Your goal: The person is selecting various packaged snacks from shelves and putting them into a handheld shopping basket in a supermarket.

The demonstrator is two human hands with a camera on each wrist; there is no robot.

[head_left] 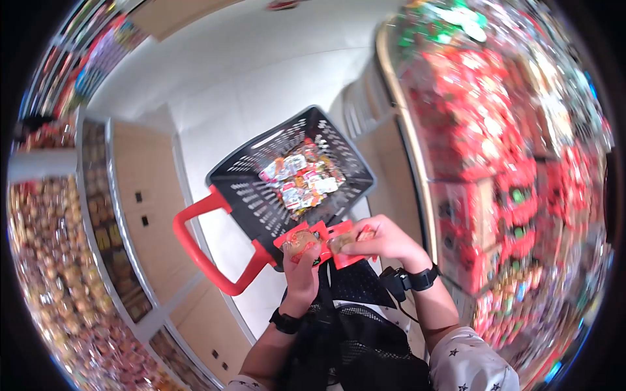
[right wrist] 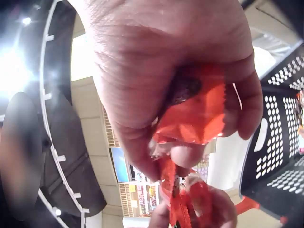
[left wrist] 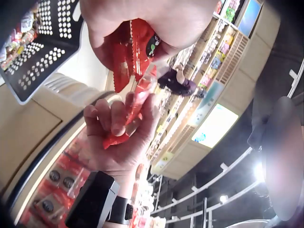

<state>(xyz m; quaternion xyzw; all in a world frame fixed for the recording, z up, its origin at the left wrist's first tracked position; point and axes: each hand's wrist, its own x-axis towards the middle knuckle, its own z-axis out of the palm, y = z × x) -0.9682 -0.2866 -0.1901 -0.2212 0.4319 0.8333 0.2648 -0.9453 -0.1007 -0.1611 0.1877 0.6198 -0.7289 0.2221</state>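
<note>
In the head view, my left hand [head_left: 302, 277] pinches a red packet [head_left: 301, 244] with a clear window and brown contents. Beside it my right hand [head_left: 391, 242] grips another red packet [head_left: 342, 244], thumb across its front. The two packets meet edge to edge, above the near side of the basket. In the left wrist view the right hand [left wrist: 118, 130] has its fingers curled round a red packet [left wrist: 137, 102]. The right wrist view shows an orange-red packet [right wrist: 197, 111] under the right hand's fingers. What is inside the packets is partly hidden.
A black basket [head_left: 235, 189] with a red handle [head_left: 189, 251] stands on the pale floor, holding several colourful packets [head_left: 303, 176]. Shelves of red packaged goods [head_left: 469, 111] rise at the right; bins of wrapped items [head_left: 49, 247] line the left. The left wrist view shows a person [left wrist: 178, 83] farther off.
</note>
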